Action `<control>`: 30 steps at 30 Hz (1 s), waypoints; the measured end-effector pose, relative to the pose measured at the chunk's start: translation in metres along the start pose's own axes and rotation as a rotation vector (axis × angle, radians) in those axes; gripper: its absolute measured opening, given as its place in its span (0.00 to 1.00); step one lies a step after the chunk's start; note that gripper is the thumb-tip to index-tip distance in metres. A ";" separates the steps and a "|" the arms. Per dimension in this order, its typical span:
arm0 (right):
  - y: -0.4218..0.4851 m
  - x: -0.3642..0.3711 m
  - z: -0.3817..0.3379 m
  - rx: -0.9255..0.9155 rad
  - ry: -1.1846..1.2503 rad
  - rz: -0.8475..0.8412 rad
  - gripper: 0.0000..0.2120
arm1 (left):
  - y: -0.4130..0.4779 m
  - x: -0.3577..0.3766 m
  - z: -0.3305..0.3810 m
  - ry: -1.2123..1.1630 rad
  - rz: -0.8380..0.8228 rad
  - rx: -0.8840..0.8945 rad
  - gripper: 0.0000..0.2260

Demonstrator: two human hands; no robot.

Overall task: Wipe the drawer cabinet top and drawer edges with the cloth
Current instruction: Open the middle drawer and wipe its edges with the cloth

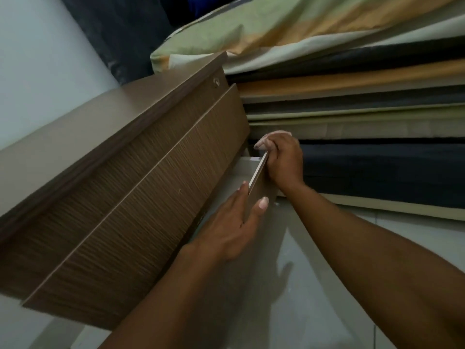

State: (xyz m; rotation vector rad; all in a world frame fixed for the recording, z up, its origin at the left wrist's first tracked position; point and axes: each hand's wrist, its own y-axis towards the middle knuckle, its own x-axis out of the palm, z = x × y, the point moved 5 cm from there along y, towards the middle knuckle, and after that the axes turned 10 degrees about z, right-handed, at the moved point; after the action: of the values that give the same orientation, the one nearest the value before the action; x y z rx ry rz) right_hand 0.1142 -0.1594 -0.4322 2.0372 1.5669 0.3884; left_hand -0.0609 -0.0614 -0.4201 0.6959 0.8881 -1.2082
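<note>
Drawer cabinet top (63, 137) lies up-left of the open drawer (258, 171). To wipe this edge well, I should run the cloth along the drawer's front lip in one long pass with even pressure, bracing the drawer so it doesn't slide. My left hand (234, 222) straddles the lip at its near end, fingers inside and thumb outside, probably pinching it. My right hand (284, 159), at the lip's far end, curls round the cloth (273, 137).

At open drawer (263, 191): right hand (284, 162) holds cloth (273, 137) on top edge, left hand (231, 222) grips front panel.
</note>
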 end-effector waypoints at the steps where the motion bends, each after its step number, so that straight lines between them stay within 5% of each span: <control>1: 0.004 0.000 0.004 0.111 0.055 0.027 0.13 | 0.002 0.002 0.001 -0.016 -0.001 -0.010 0.39; 5: -0.019 -0.017 0.013 0.771 0.352 0.242 0.14 | -0.002 -0.001 0.000 -0.147 0.121 -0.071 0.38; 7: -0.067 -0.035 -0.005 0.872 0.352 0.272 0.13 | -0.008 -0.008 -0.001 -0.221 0.186 -0.103 0.37; 13: -0.238 -0.047 -0.088 0.558 0.536 0.141 0.15 | -0.064 -0.010 -0.028 -0.180 0.038 -0.029 0.33; 17: -0.264 -0.022 -0.082 0.359 0.519 -0.054 0.25 | -0.072 -0.007 -0.029 -0.212 -0.010 -0.054 0.31; 20: -0.240 -0.007 -0.040 0.425 0.428 -0.043 0.27 | -0.071 -0.007 -0.022 -0.146 -0.016 -0.004 0.31; 26: -0.266 -0.028 -0.022 0.905 0.290 0.240 0.17 | -0.064 -0.006 -0.021 -0.222 -0.040 -0.056 0.33; 30: -0.285 -0.048 -0.089 0.660 0.390 0.234 0.20 | -0.046 -0.003 -0.021 -0.261 -0.036 -0.133 0.35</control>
State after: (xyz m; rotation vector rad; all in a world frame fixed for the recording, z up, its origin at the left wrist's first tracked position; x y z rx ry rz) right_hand -0.1740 -0.1321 -0.5182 2.7995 1.8627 0.4094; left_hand -0.1102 -0.0525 -0.4279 0.4054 0.7564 -1.2273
